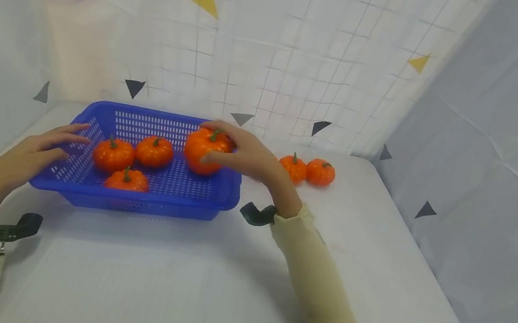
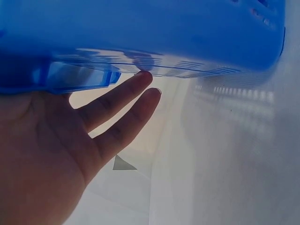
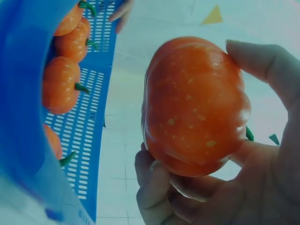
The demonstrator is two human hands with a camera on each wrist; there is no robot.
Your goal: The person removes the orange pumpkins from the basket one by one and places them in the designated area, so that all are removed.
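Note:
My right hand (image 1: 252,156) grips a small orange pumpkin (image 1: 202,153) with a green stem, fingers on one side and thumb on the other. In the head view it appears over the right end of a blue plastic basket (image 1: 169,205). The right wrist view shows this pumpkin (image 3: 194,108) apart from the basket wall (image 3: 21,93). Inside the basket sit several similar pumpkins, among them one at the left (image 1: 113,155) and one at the middle (image 1: 154,152). My left hand (image 1: 28,158) is at the basket's left end, its fingers extended and holding nothing.
Two more pumpkins, one nearer my right wrist (image 1: 292,168) and one beside it (image 1: 320,172), lie on the white table (image 1: 374,272) right of the basket. A white sheet with grid lines (image 1: 268,43) hangs behind the table, and a grey-white sheet (image 1: 514,141) hangs at the right.

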